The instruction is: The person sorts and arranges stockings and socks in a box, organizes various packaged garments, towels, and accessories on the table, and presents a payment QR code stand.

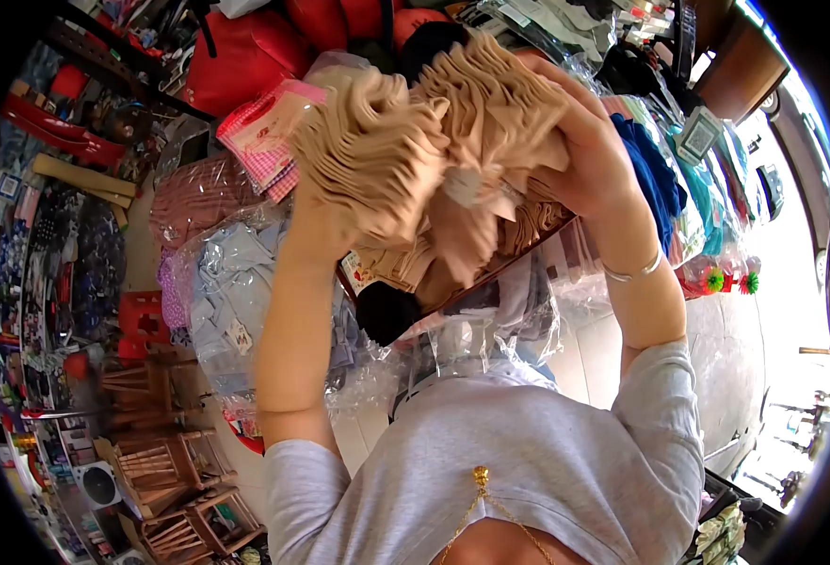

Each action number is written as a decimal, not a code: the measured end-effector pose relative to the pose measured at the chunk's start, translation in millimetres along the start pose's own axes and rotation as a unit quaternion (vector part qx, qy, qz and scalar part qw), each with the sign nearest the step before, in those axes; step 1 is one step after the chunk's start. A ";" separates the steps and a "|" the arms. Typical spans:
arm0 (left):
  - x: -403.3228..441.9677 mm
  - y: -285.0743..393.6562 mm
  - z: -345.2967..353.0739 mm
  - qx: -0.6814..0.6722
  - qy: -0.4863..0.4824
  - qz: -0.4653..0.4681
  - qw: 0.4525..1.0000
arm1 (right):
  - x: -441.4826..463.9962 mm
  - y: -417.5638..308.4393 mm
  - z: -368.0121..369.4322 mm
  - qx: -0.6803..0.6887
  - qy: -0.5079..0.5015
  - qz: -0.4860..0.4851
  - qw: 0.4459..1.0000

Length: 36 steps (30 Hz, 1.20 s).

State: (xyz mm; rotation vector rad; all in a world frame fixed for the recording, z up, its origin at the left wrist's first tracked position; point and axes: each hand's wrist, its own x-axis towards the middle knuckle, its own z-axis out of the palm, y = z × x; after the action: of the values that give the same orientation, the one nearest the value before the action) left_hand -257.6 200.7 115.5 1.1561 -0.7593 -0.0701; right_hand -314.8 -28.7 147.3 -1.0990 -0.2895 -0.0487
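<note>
Both my hands are raised in front of me, full of thin, layered beige cloth that looks like nylon socks. My left hand (pixel 328 218) grips the left bundle of beige socks (pixel 368 155) from below, its fingers mostly hidden behind the layers. My right hand (pixel 592 141) is wrapped round the right side of a second beige sock bundle (pixel 495 104). Between the bundles a blurred pale band and loose ends hang down. Beneath them is an open box (pixel 499 268) holding more beige socks, with a black cloth piece (pixel 386 313) at its near corner.
Plastic-wrapped grey clothes (pixel 236 273) lie at the left, beside a pink checked packet (pixel 264 132). Red bags (pixel 245 56) stand behind. Folded blue and teal garments (pixel 655 179) are at the right. Small wooden stools (pixel 189 471) stand at lower left.
</note>
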 end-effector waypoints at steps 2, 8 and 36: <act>3.9 -13.0 12.9 0.017 -0.021 0.006 1.000 | 9.0 9.0 8.4 0.133 -0.029 0.015 0.991; 9.7 13.5 13.0 0.030 0.143 0.069 0.987 | 12.3 2.8 14.2 0.119 -0.116 -0.097 0.981; -3.2 -68.8 22.0 0.624 -0.391 0.121 0.665 | -47.6 34.6 -96.2 0.015 0.150 -0.114 0.982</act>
State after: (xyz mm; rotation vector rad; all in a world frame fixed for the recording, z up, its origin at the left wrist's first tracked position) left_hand -250.3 155.0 60.0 2.3798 -1.8888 0.2496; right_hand -334.4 -102.8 64.5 -1.0079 -0.1430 -0.4107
